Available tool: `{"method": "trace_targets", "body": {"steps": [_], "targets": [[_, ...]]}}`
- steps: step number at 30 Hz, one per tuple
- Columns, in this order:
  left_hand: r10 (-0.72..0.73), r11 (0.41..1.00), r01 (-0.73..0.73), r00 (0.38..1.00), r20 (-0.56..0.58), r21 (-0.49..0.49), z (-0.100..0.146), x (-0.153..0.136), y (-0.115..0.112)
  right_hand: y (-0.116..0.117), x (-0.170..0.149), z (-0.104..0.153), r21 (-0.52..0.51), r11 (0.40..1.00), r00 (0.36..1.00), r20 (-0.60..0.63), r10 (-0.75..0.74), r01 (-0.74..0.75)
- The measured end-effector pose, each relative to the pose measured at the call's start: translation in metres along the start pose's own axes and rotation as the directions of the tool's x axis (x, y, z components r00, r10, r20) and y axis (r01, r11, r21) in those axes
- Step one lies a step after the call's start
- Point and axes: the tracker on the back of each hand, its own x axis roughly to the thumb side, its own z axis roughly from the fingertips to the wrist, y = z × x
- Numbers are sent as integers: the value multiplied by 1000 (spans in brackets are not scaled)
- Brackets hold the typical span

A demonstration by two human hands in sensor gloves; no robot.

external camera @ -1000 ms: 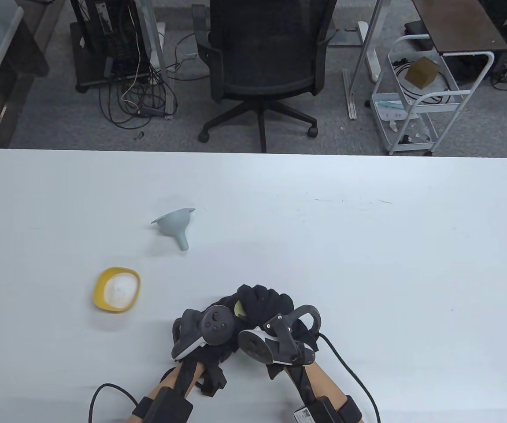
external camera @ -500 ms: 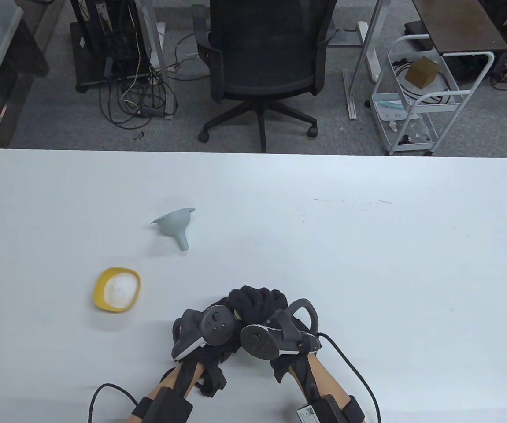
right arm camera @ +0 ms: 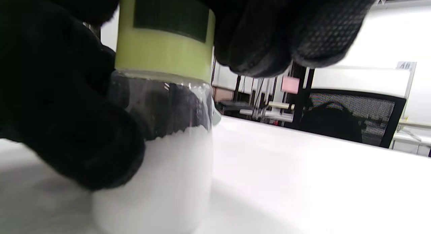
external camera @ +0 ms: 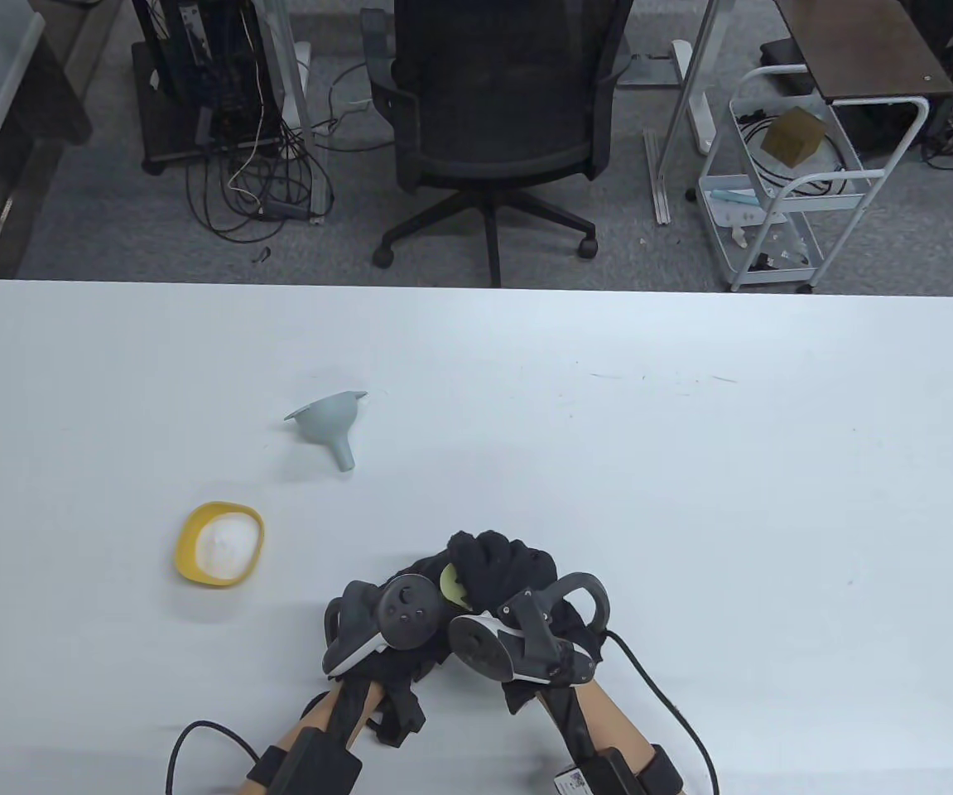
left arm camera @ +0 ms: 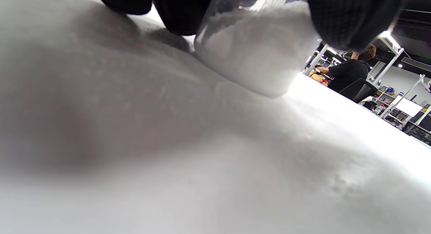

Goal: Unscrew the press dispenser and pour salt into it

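The press dispenser (right arm camera: 161, 153) is a clear jar about half full of white salt, with a yellow-green lid (right arm camera: 165, 52). It stands on the white table (external camera: 691, 497) near the front edge. My left hand (external camera: 410, 592) grips the jar body; the salt-filled base shows in the left wrist view (left arm camera: 256, 55). My right hand (external camera: 501, 567) grips the lid from above; a sliver of the lid (external camera: 450, 580) shows between the hands. A yellow bowl of salt (external camera: 219, 544) sits to the left. A grey funnel (external camera: 329, 422) lies on its side further back.
An office chair (external camera: 497, 108) and a white wire cart (external camera: 791, 174) stand beyond the table's far edge. Glove cables (external camera: 658, 687) trail across the table by my wrists.
My right hand has turned on the lid: it rotated one way half a second ago and is now back near its earlier pose. The left hand and jar stayed put.
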Motion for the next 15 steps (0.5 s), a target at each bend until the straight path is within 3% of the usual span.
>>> {"method": "trace_targets", "body": {"steps": [4, 7, 15], "targets": [[0, 1000, 0, 1000, 0, 0, 0, 0, 0, -1, 2, 0, 9, 1000, 999, 43, 14, -15], [0, 1000, 0, 1000, 0, 0, 0, 0, 0, -3, 0, -1, 44, 996, 992, 92, -87, 83], [0, 1000, 0, 1000, 0, 0, 0, 0, 0, -7, 0, -3, 160, 971, 965, 161, -205, 180]]}}
